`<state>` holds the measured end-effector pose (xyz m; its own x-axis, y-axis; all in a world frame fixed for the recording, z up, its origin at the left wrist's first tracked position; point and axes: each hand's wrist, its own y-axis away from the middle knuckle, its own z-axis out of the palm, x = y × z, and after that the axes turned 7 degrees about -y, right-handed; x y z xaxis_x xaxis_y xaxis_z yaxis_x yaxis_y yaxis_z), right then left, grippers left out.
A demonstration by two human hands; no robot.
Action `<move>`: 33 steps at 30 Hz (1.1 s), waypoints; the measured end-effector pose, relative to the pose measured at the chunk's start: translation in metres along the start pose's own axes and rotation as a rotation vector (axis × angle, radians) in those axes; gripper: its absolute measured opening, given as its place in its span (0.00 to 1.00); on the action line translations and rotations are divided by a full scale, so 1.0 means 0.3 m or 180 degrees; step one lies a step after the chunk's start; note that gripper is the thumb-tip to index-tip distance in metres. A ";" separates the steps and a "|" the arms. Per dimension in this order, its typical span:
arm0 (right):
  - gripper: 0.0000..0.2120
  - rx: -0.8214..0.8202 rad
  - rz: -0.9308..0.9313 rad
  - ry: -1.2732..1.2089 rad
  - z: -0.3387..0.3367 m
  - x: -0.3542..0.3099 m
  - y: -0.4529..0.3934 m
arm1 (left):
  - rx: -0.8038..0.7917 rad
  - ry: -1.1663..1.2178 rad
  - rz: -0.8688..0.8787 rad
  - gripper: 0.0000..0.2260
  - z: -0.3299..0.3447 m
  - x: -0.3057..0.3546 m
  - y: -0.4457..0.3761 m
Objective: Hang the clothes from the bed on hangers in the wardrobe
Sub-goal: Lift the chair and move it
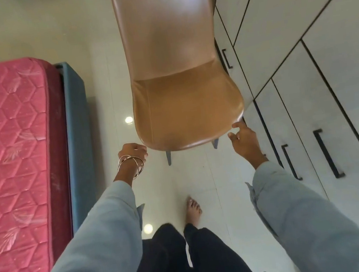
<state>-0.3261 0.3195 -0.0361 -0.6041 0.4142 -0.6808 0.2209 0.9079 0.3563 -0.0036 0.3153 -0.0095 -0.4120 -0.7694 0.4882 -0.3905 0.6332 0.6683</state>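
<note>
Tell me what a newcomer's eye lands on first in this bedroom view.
The tan leather chair fills the upper centre, standing on the glossy white floor with both hands reaching for the front of its seat: the left hand, bangles on its wrist, and the right hand. At left lies the bare pink quilted mattress on a blue bed frame. Along the right runs the white wardrobe, its doors closed.

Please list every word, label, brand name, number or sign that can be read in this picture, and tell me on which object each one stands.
There are none: no readable text shows.
Pink mattress: only a quilted leaf pattern, no label in view.
Brown chair: plain, no brand mark.
Wardrobe doors: plain, with dark handles, no lettering.
Bangles on the left hand and the right hand: no writing visible.
</note>
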 end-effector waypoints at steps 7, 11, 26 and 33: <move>0.15 -0.0363 -0.0326 0.0491 0.018 -0.139 -0.428 | 0.0112 -0.0495 -0.0030 0.12 -0.018 0.173 -0.391; 0.14 -0.0283 -0.0300 0.0603 0.034 -0.217 -0.671 | 0.0262 -0.0394 -0.0039 0.12 -0.050 0.363 -0.537; 0.31 0.0122 0.0832 0.0897 0.143 -0.173 -1.344 | 0.0315 -0.0149 -0.0685 0.22 0.104 0.550 -1.095; 0.28 0.0090 0.1162 0.0877 0.228 -0.026 -1.457 | 0.0532 -0.0186 -0.0813 0.20 0.229 0.441 -1.194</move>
<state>-0.3655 -0.0760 -0.2305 -0.6630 0.6781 -0.3171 0.4756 0.7087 0.5212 0.0252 -0.0074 -0.2228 -0.3279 -0.9023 0.2799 -0.6154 0.4288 0.6614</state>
